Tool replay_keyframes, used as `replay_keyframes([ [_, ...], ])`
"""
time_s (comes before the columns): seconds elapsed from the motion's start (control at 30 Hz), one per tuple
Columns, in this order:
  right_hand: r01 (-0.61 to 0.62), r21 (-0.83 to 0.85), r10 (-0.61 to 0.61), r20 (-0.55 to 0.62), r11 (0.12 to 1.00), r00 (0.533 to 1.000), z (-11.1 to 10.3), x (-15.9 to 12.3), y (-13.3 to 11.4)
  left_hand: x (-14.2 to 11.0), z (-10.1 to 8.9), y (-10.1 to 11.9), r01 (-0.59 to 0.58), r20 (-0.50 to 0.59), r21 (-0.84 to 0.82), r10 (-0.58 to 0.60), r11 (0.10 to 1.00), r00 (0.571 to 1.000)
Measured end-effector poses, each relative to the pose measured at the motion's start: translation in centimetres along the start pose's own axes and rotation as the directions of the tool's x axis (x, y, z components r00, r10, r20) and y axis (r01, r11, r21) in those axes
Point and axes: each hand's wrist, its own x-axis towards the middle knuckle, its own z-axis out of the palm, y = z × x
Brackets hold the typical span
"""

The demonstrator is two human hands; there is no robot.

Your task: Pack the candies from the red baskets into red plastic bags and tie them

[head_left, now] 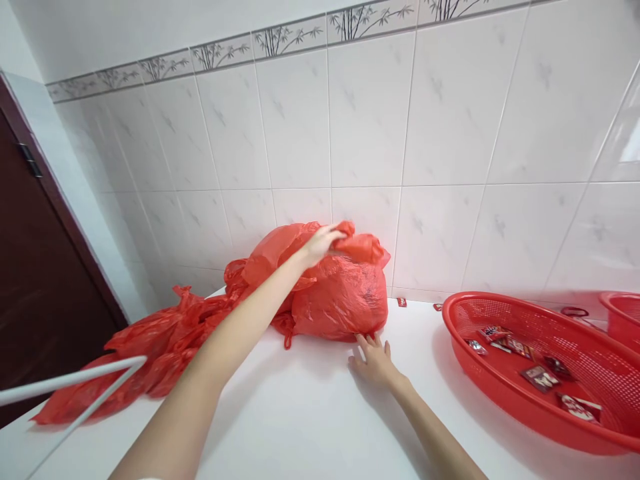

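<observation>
A bulging red plastic bag (pixel 340 300) sits on the white countertop (pixel 280 427), its thin film soft, seemingly light, best held at the gathered top, where the left hand (pixel 320 245) clamps its fingers. The right hand (pixel 374 361) lies at the bag's base, fingers apart.

Single head cam, worn by the person, faces forward and down over the white counter (pixel 285 420), close on the red plastic bag (pixel 340 300), tiled wall (pixel 365 113) behind.
</observation>
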Motion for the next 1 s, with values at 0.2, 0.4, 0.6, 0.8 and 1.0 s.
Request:
replay_keyframes([
  [0.2,0.09,0.268,-0.07,-0.084,0.959,0.994,-6.9,-1.3,1.1,-9.5,1.1,-3.5,0.135,0.233,-0.28,-0.069,0.95,0.97],
  [0.4,0.303,0.765,-0.181,-0.243,0.569,0.953,-10.6,-5.1,-1.2,-13.1,3.4,-4.1,0.062,0.214,-0.441,0.037,0.895,0.976],
  [0.6,0.38,0.78,-0.039,-0.417,0.498,0.908,-12.7,-6.4,-1.4,-12.0,2.6,-4.4,-0.034,-0.033,-0.767,0.014,0.641,0.999],
  [0.8,0.48,0.803,0.175,-0.561,0.353,0.809,-15.4,-7.3,1.1,-10.8,-1.1,-5.0,-0.071,-0.175,-0.857,-0.16,0.511,0.971],
  [1.0,0.387,0.784,0.091,-0.485,0.485,0.87,-14.4,-7.1,0.0,-12.2,0.8,-3.5,-0.239,-0.208,-0.376,0.17,0.895,0.963],
])
